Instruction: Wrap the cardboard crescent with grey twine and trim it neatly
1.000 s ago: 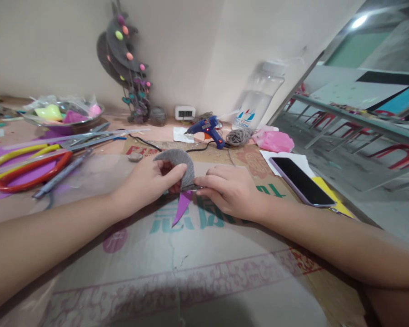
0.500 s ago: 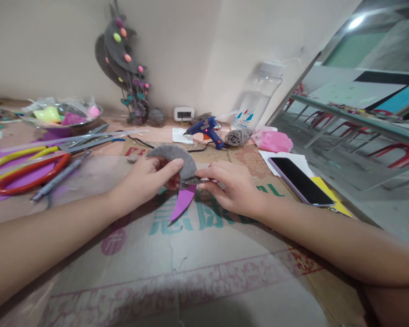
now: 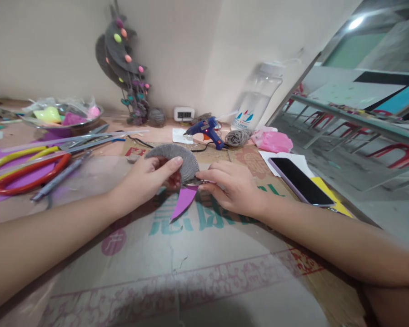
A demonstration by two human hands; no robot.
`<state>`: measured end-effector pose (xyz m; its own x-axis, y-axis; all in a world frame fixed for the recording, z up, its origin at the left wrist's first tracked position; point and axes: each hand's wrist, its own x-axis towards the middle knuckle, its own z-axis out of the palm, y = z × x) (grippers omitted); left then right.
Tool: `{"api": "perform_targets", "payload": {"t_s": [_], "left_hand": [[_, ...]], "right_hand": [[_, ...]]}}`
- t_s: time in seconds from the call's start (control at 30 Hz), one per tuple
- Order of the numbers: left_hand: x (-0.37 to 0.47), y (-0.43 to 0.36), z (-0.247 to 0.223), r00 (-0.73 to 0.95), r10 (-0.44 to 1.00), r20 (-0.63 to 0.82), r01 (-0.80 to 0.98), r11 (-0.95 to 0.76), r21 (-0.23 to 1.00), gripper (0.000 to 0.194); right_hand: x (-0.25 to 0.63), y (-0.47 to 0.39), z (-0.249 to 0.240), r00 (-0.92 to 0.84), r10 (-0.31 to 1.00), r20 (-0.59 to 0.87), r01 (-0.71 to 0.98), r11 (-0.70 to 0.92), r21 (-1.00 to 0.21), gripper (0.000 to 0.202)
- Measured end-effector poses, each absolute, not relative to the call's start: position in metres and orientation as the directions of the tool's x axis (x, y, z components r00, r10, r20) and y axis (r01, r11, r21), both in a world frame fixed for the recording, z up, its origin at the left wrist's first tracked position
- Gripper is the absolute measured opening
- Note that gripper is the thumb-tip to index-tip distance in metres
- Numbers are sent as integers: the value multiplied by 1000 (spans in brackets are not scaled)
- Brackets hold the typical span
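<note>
Pale plain wall [image 3: 177,50] behind the desk [image 3: 160,135], and off to the right there's grey floor [image 3: 385,209], a long table [image 3: 395,131], red stools [image 3: 405,151] and one bright light [image 3: 356,22] up top

The left hand [image 3: 148,177] partly hides the grey crescent [image 3: 188,160], and the white clock's digits [image 3: 184,115] look too blurred to read.

Relative to one second earlier, the crescent [image 3: 188,160] has turned its grey face more fully toward the viewer; its purple tip [image 3: 184,200] shows broader. The left hand [image 3: 153,175] has shifted slightly left, now covering more of the lump [image 3: 131,160] beyond it.
</note>
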<state>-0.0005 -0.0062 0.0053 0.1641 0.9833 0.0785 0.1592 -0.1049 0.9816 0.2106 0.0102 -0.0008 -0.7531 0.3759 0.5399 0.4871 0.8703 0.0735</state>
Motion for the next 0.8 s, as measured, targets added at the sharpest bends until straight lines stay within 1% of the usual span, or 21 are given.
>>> {"api": "perform_targets", "payload": {"t_s": [0.33,0.8], "left_hand": [[1,-6,7,167,985,42,126,-63,990,30],[1,-6,8,185,982,42,164,-73,984,32]], "right_hand": [[209,10,-1,-769,369,522,490,865,109,21],[210,9,-1,-773,381,508,491,866,98,22]]}}
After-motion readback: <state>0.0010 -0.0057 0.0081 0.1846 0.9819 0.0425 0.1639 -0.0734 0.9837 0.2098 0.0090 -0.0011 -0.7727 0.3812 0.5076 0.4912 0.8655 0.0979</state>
